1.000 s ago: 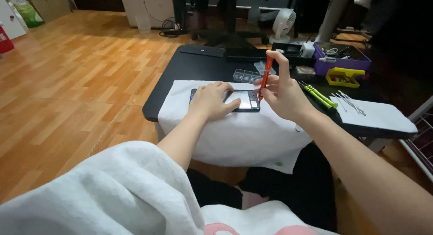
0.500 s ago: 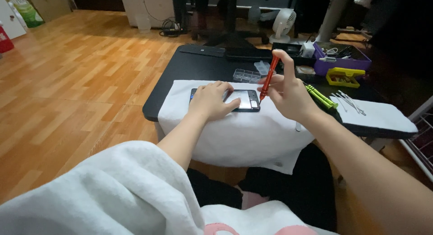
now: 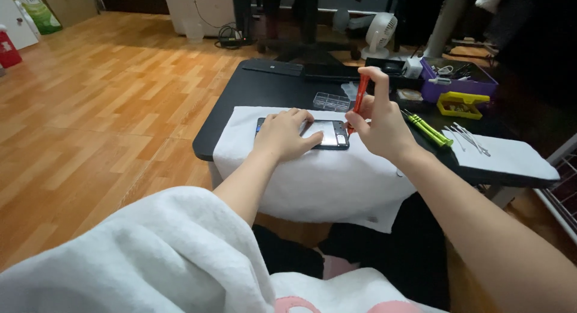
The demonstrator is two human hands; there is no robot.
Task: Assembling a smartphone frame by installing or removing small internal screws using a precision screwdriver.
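- Two hands are at work in the centre of the frame: the left hand (image 3: 282, 134) lies flat, fingers spread, pressing down on a dark phone (image 3: 324, 134), while the right hand (image 3: 378, 124) is closed in a pinch around a red screwdriver (image 3: 359, 100), held nearly upright with its tip at the phone's right end.
- The phone lies face-down on a white cloth (image 3: 324, 175) draped over the near edge of a black table (image 3: 252, 91); its back looks silvery and bare, so the work appears to be in an early, opening-up stage, with the phone not yet taken apart.
- A clear compartment box (image 3: 332, 101) sits just behind the phone; whether it holds screws I cannot tell.
- Right of the hands lie green-handled tools (image 3: 428, 128) and metal tweezers (image 3: 466, 136), untouched.
- Upper right: a purple tray (image 3: 460, 85) and a yellow case (image 3: 463, 104).
- Upper left: a green-and-white bag (image 3: 37, 9) and a red bottle (image 3: 8, 48) stand on the wooden floor.
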